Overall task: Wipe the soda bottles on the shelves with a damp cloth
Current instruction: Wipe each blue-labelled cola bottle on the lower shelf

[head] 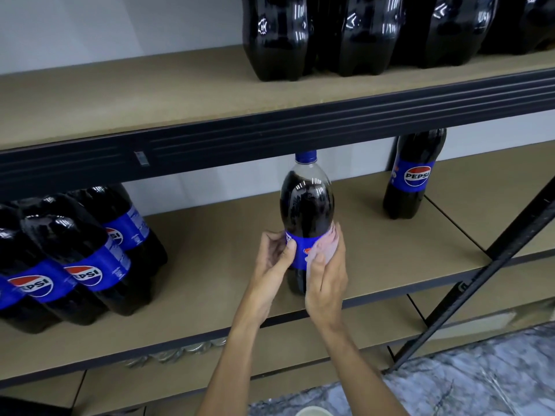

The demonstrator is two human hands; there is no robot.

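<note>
Brown shelf boards on dark metal rails fill the view, with a pale wall behind. On the middle shelf (pixel 210 235) a soda bottle (pixel 306 205) stands upright near the front edge, its blue cap (pixel 305 157) just under the rail above. Both hands are on it at label height. The left hand (pixel 274 259) grips the bottle's left side, fingers curled round the blue label. The right hand (pixel 326 283) wraps the right side and holds a pale pinkish cloth (pixel 326 244) flat against the label – the cloth's top edge shows above the fingers.

Well left of the hands, a cluster of Pepsi bottles (pixel 75 250) stands on the same shelf. Beyond and to the right of the hands, a lone bottle (pixel 413 175) stands nearer the wall. Above the hands, the upper shelf (pixel 120 94) carries a row of dark bottles (pixel 345 34), tops out of view. To the right a black diagonal brace (pixel 480 271) crosses the frame – below it lies a grey marbled floor (pixel 480 370).
</note>
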